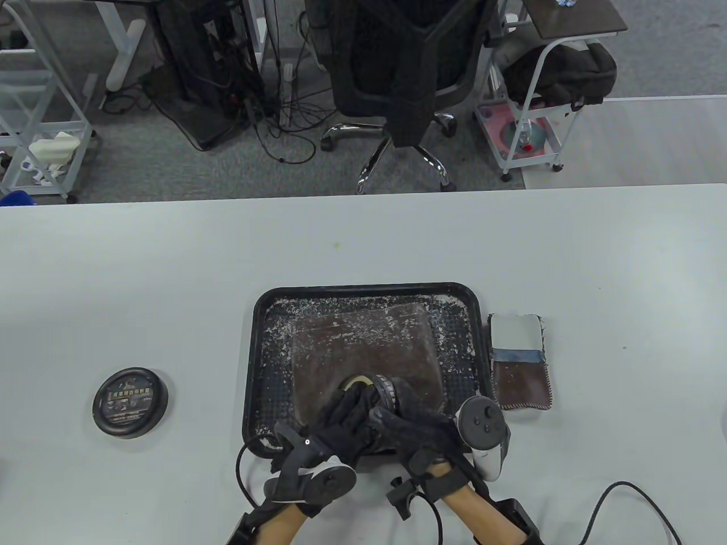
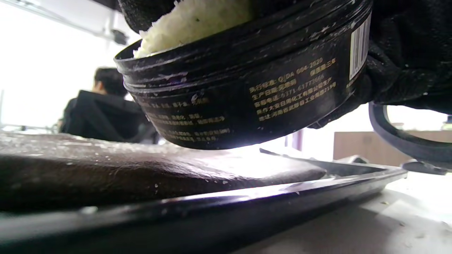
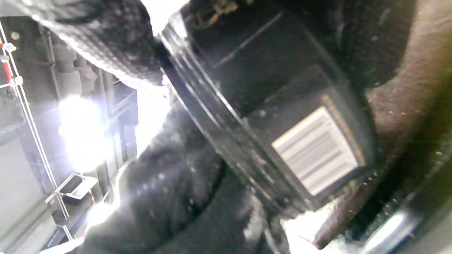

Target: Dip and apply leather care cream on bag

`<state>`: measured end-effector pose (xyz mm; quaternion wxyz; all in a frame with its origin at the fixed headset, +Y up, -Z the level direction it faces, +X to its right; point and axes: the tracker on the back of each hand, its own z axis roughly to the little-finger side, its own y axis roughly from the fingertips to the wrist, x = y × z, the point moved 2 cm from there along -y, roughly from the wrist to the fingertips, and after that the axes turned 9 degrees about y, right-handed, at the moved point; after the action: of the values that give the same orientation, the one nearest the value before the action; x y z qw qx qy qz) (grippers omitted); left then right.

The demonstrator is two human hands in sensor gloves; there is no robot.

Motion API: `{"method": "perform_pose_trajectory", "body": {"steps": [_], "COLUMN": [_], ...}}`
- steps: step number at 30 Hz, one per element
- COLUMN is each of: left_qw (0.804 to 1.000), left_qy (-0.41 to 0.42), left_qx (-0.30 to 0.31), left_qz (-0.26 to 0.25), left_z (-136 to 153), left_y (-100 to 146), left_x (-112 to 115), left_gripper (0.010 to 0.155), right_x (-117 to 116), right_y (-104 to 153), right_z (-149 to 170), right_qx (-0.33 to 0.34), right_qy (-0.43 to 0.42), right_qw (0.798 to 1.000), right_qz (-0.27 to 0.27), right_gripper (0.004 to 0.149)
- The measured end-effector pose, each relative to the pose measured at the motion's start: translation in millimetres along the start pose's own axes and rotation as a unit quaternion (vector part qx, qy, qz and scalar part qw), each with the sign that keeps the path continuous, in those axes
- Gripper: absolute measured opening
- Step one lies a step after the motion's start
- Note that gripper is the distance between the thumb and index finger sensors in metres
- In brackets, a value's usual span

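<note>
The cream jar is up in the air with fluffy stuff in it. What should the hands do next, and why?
Probably lift the sponge out of the cream jar and press it onto the bag. The jar is open, held above the brown bag in the tray, its lid set aside, and the pale sponge already sits in it, so dabbing cream comes next.

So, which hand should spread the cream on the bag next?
Probably the left hand: it holds the sponge in the jar, just above the bag; the right hand grips the jar.
</note>
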<state>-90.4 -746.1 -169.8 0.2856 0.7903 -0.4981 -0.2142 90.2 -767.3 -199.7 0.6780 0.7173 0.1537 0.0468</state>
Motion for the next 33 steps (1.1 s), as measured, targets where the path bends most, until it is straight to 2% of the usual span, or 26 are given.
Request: {"method": "perform_pose_trajectory", "body": {"steps": [7,9,14,19,24,26,29,33], "left_qw": [0.999,0.998,0.995,0.997,1.0,0.999,0.998,0.994], "left_qy": [-0.029,-0.036,0.026,0.046,-0.01,-0.033,-0.053,-0.058], "left_qx": [-0.003,-0.025,-0.093,-0.049,0.007,0.007,-0.006,-0.017], "left_qz": [-0.03,-0.035,-0.034,-0.032,-0.002,0.001,-0.032,-0.088], "left_z": [-6,-4,6,7,-1,-4,-10,-9], "left_y": [1,0,-2,-1,-3,-3,-1,7], "left_x": [-1,-4,-12,-11,-5,-5,-10,-19], "left_gripper": [0.055,0.054,0.054,0.056,0.055,0.055,0.055,0.055], "right_x": [2,-1,-13,-12,-3,-1,6,23], "right_y": [2,2,5,4,0,-1,-2,-1], "right_z": [-5,-6,-11,-11,-1,4,9,11], "right_qx": [0.015,0.021,0.043,0.05,0.025,0.02,0.013,0.018], "right_qy": [0.019,0.025,0.044,0.044,0.02,-0.004,-0.041,-0.041], "right_qw": [1.0,0.999,0.998,0.998,0.999,1.0,0.999,0.998], "right_qz": [0.005,0.006,0.0,-0.003,-0.006,-0.01,-0.001,0.036], "right_gripper": [0.083,0.084,0.086,0.086,0.084,0.084,0.084,0.083]}}
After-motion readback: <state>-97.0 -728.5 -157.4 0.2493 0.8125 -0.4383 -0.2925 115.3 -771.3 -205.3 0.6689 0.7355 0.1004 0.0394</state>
